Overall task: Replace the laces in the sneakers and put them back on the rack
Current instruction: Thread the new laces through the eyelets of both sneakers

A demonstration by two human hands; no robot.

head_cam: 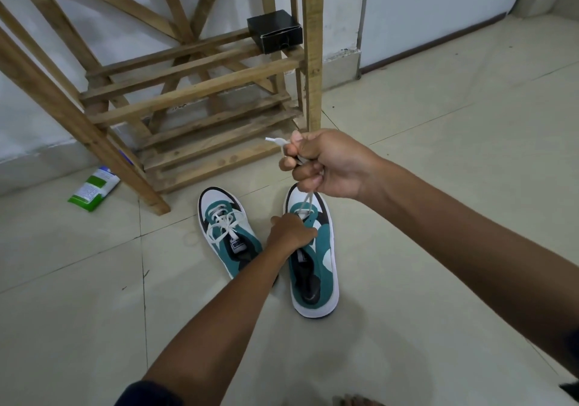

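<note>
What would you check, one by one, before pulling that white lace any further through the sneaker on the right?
1. Lace held firmly: ok. The right hand grips the white lace, both strands in its fist.
2. Shoe steadied: ok. The left hand holds the right sneaker near its eyelets.
3. Lace ends even: cannot tell. Only one tip sticks out of the fist.
4. Strands threaded through the front eyelets: ok, they run taut from there up to the fist.
5. Other shoe finished: ok. The left sneaker is laced with a bow.
6. Space on the wooden rack: ok. Only a black box sits on its slats.
</note>
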